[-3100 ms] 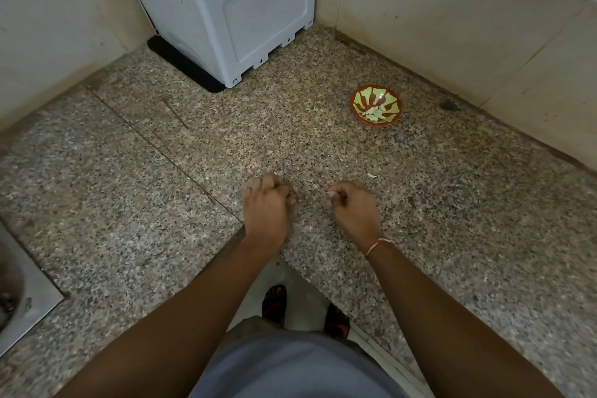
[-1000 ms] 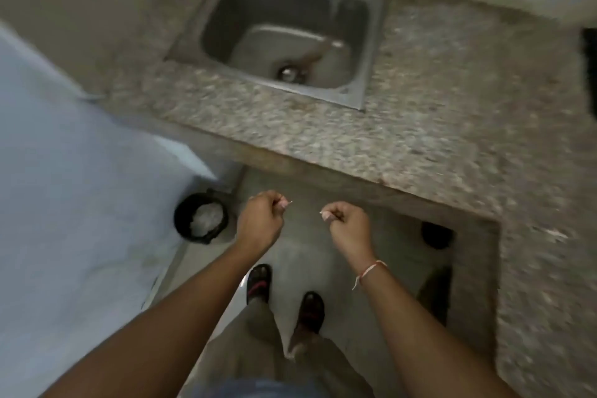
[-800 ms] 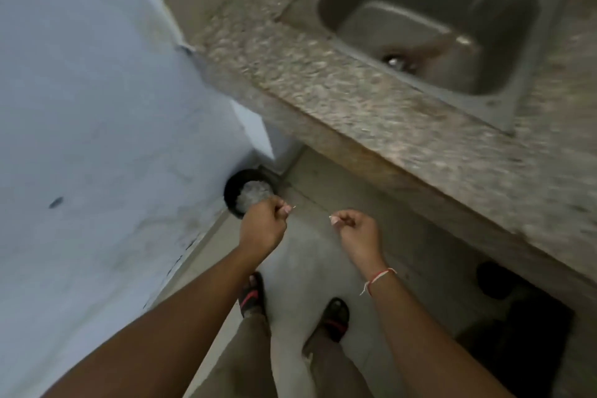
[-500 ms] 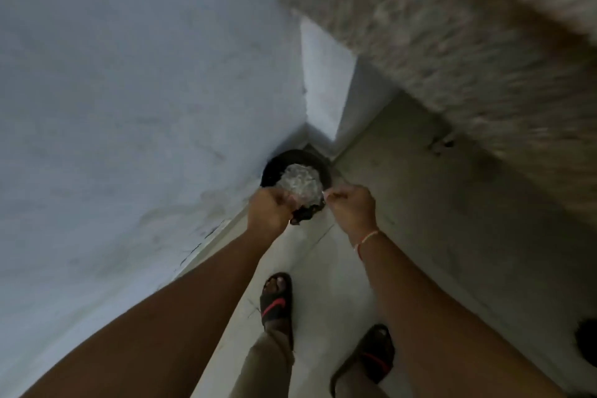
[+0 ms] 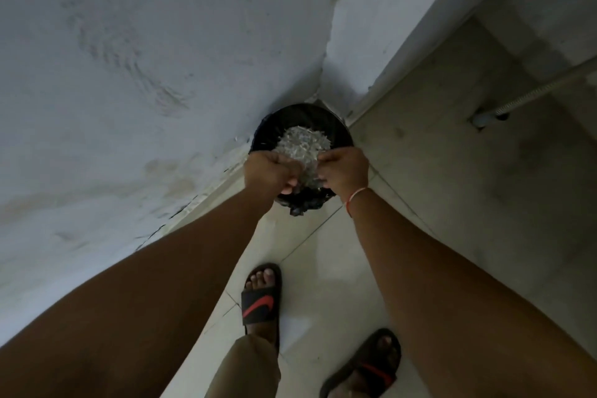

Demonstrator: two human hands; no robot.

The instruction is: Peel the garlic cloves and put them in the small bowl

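Directly beneath both fists: black-lined waste bin (image 5: 302, 126) heaped with pale garlic skins (image 5: 302, 144). Left hand (image 5: 268, 173) and right hand (image 5: 345, 171) curled, level, equally near; contents, if any, hidden. No cloves or small bowl visible.

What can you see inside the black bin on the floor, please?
The black bin holds a heap of pale papery scraps. Both hands cover its near part, and whatever lies beneath the heap is hidden.
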